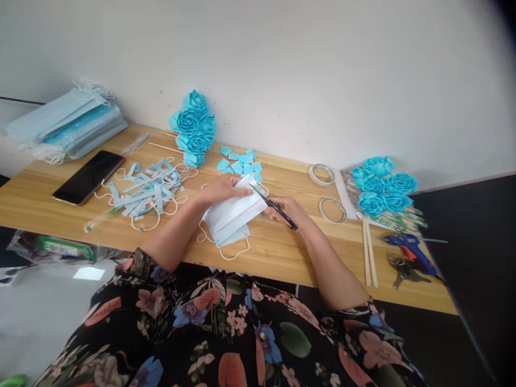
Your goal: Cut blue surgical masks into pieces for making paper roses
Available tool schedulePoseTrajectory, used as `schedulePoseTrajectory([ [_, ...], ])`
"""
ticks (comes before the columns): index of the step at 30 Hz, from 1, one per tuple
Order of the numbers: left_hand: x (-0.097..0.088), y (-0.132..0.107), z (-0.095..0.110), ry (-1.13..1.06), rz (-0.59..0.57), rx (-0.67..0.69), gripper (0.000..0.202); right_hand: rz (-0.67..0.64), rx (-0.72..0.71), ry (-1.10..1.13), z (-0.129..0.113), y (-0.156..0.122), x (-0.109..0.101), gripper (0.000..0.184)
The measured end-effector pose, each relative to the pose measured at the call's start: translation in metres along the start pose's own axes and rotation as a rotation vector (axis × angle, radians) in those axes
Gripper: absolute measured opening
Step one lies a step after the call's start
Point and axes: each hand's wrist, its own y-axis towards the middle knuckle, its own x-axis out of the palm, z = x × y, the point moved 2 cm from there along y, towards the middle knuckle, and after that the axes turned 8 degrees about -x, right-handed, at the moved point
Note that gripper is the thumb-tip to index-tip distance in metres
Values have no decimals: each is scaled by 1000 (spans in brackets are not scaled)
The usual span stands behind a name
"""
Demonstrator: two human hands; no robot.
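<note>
A pale blue and white face mask (231,214) lies over the middle of the wooden table, its ear loops hanging loose at the near side. My left hand (226,188) is closed on its far edge, thumb on top. My right hand (282,208) grips a pair of black-handled scissors (287,216). The blades point up and left and reach the mask's right end. Part of another mask layer shows beneath it. Just beyond my left hand lie several small cut blue pieces (242,161).
Mask scraps (151,188) and a phone (89,177) lie left, below a mask stack (68,123). Blue fabric roses (194,129) stand against the wall. At right are tape rolls (332,210), more roses (382,185), wooden sticks (367,252), a glue gun (411,250) and keys (405,273).
</note>
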Motion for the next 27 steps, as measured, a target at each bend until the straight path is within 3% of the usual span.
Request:
schedulePoseTrajectory([
  [14, -2, 2, -5, -84, -11, 9, 40, 39, 124, 43, 0, 2, 1, 40],
  [19, -1, 1, -5, -114, -1, 15, 40, 56, 40, 19, -1, 2, 2, 35],
  [27, 4, -2, 2, -80, -63, 46, 35, -19, -3, -21, -2, 0, 1, 46],
])
